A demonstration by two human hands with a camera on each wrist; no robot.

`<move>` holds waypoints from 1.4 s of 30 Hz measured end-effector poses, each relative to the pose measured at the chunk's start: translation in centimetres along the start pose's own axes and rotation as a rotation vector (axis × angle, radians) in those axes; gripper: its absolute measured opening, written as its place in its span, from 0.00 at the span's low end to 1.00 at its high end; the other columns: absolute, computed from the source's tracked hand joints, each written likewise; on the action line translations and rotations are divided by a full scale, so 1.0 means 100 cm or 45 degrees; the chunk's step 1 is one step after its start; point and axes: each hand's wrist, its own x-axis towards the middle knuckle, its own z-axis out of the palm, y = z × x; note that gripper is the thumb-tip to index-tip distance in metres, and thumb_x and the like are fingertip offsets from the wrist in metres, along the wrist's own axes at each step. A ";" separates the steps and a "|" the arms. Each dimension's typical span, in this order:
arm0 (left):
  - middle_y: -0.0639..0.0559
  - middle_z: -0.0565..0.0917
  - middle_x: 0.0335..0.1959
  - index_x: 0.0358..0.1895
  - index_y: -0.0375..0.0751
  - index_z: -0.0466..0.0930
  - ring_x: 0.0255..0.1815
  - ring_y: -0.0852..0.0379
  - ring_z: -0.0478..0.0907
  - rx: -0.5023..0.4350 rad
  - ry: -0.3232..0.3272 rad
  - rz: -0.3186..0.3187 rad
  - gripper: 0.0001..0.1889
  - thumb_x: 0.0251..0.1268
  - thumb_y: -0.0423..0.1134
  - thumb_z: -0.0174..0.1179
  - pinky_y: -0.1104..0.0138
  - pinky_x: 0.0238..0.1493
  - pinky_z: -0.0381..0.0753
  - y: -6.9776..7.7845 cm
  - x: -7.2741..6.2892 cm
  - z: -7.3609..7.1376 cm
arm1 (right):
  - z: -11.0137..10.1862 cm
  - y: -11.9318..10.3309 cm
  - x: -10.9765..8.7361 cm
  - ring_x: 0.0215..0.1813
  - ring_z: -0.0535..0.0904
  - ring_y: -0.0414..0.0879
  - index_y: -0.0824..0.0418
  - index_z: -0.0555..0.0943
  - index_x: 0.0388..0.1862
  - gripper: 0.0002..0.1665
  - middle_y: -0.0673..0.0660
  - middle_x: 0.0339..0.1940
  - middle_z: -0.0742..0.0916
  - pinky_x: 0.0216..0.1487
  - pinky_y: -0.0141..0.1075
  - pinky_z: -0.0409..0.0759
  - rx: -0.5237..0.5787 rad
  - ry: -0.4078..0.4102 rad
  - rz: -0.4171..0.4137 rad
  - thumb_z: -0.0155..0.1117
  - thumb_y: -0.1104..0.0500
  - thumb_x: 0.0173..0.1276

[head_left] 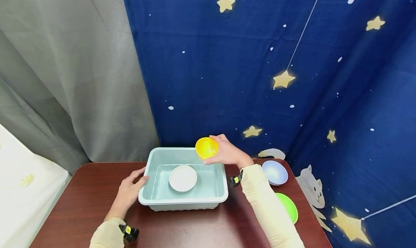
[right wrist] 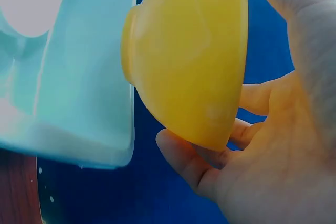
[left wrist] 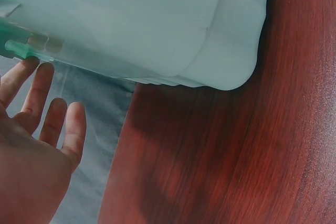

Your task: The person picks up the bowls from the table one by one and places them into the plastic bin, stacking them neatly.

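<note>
My right hand (head_left: 224, 152) grips a small yellow bowl (head_left: 206, 148) by its rim, over the back right corner of a pale blue-green plastic basin (head_left: 156, 201). Tilted on its side, the yellow bowl (right wrist: 189, 61) shows its round foot towards the basin in the right wrist view. A white round bowl (head_left: 183, 178) sits inside the basin, near its middle. At the basin's left rim, my left hand (head_left: 129, 191) has its thumb over the edge. Its other fingers (left wrist: 39, 90) reach up against the outside, under the rim, in the left wrist view.
A light blue bowl (head_left: 274, 173) stands at the back right of the brown wooden table (head_left: 175, 228). Nearer, a green bowl (head_left: 288, 207) is partly hidden by the right sleeve. Behind the table hang a grey curtain (head_left: 81, 78) and a blue star-patterned curtain (head_left: 211, 78).
</note>
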 end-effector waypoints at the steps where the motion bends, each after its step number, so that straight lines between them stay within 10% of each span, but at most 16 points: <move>1: 0.46 0.69 0.78 0.77 0.53 0.66 0.76 0.41 0.66 0.004 0.000 0.000 0.34 0.75 0.63 0.53 0.45 0.69 0.69 0.000 0.000 0.000 | 0.001 -0.002 0.000 0.65 0.67 0.49 0.56 0.59 0.82 0.72 0.55 0.68 0.70 0.65 0.46 0.76 0.002 -0.008 -0.006 0.84 0.35 0.43; 42: 0.48 0.72 0.75 0.75 0.53 0.70 0.71 0.46 0.72 -0.016 0.036 -0.009 0.31 0.75 0.60 0.56 0.65 0.57 0.76 0.001 -0.002 0.002 | 0.060 -0.041 0.034 0.61 0.67 0.45 0.53 0.62 0.80 0.66 0.51 0.62 0.72 0.58 0.35 0.73 -0.143 -0.276 -0.206 0.83 0.38 0.44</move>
